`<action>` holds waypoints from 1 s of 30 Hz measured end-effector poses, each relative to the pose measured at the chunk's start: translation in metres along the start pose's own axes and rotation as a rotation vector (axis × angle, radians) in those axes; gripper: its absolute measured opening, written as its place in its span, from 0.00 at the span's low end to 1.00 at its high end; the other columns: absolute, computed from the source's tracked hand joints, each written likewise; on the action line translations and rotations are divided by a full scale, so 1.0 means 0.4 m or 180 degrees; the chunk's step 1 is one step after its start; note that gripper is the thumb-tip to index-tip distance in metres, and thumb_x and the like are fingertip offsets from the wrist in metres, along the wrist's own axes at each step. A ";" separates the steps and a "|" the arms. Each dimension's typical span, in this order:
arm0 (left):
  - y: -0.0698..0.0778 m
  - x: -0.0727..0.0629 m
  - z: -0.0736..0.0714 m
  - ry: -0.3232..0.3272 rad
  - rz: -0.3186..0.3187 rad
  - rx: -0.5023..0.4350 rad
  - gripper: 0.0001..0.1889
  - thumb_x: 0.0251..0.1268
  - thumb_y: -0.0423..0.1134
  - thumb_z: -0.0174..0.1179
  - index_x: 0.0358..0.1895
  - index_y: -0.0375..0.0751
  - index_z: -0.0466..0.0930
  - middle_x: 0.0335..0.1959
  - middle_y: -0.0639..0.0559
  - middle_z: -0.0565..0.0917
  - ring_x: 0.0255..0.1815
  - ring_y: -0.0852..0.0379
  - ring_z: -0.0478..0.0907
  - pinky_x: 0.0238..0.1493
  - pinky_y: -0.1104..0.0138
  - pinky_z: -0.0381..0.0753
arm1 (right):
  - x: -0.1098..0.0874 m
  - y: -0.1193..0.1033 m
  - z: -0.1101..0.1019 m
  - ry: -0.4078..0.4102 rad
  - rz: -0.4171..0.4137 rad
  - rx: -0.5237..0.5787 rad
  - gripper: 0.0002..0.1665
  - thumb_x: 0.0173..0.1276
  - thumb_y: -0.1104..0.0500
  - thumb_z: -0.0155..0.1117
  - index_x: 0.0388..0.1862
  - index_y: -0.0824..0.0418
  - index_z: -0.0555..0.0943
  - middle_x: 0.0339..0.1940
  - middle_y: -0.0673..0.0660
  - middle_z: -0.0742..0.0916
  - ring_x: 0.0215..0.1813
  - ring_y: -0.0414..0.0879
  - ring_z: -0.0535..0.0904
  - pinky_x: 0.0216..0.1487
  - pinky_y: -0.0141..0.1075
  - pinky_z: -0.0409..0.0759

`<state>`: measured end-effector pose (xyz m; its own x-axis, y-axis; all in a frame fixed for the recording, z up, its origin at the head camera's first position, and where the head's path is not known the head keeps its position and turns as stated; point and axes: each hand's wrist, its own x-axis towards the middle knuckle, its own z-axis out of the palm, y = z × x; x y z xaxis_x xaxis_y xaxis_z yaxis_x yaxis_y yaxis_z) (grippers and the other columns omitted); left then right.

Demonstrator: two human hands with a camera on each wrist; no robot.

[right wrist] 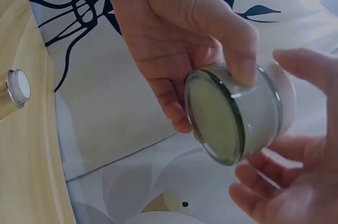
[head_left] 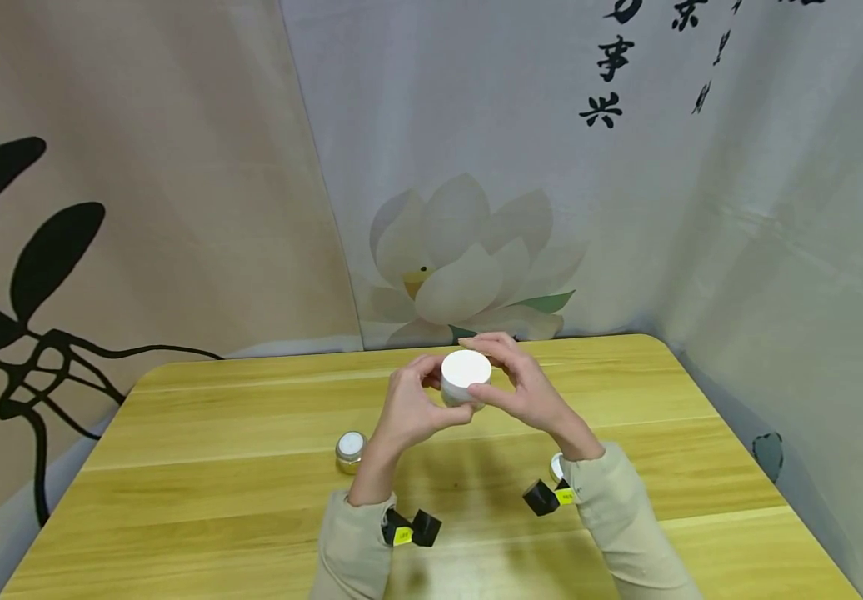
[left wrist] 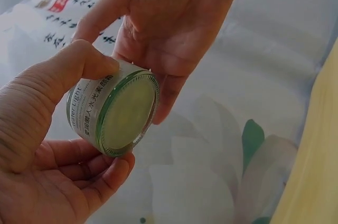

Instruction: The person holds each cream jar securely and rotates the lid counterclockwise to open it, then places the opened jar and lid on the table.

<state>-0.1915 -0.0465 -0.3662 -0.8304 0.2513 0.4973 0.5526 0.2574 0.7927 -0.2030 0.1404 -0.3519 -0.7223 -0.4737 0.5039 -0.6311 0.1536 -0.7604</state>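
Note:
Above the table, both hands hold a glass cream jar (head_left: 463,394) with a white lid (head_left: 466,367). In the left wrist view, the thumb and fingers of my left hand (left wrist: 50,123) grip the body of the jar (left wrist: 129,110), whose pale green base faces that camera. Printed lettering runs along its side. From the other side, my right hand (right wrist: 309,150) has its thumb and fingers around the lid end, as the right wrist view shows. Whether the lid is loose cannot be told.
On the wooden table (head_left: 236,467), a small gold jar with a white top (head_left: 351,448) stands beside the left forearm. Another white-topped container (head_left: 556,467) is partly hidden by the right wrist. Printed cloth (head_left: 476,150) hangs behind the table.

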 end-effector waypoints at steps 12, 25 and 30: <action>-0.002 -0.001 -0.001 0.0025 -0.0005 -0.0006 0.24 0.38 0.32 0.72 0.45 0.32 0.81 0.36 0.46 0.81 0.33 0.54 0.76 0.35 0.67 0.78 | -0.001 0.003 0.002 0.0198 0.0052 0.0013 0.22 0.55 0.68 0.70 0.50 0.68 0.76 0.53 0.64 0.74 0.56 0.52 0.70 0.58 0.48 0.70; -0.006 -0.004 -0.001 0.0024 -0.0038 0.0001 0.24 0.38 0.32 0.72 0.45 0.31 0.81 0.35 0.46 0.80 0.33 0.54 0.76 0.35 0.65 0.78 | -0.003 0.010 0.015 0.0250 0.0177 -0.0026 0.26 0.53 0.65 0.72 0.50 0.67 0.73 0.54 0.63 0.73 0.58 0.53 0.67 0.60 0.54 0.67; -0.008 -0.006 -0.002 0.0043 -0.0049 -0.0003 0.23 0.39 0.33 0.71 0.44 0.32 0.81 0.35 0.46 0.80 0.32 0.54 0.75 0.35 0.64 0.78 | -0.003 0.012 0.011 0.0171 0.0076 0.0011 0.23 0.56 0.66 0.69 0.51 0.68 0.76 0.55 0.63 0.73 0.57 0.52 0.69 0.60 0.49 0.68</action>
<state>-0.1913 -0.0488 -0.3699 -0.8396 0.2347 0.4898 0.5398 0.2604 0.8005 -0.2040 0.1377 -0.3579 -0.7513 -0.4227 0.5068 -0.6127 0.1613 -0.7737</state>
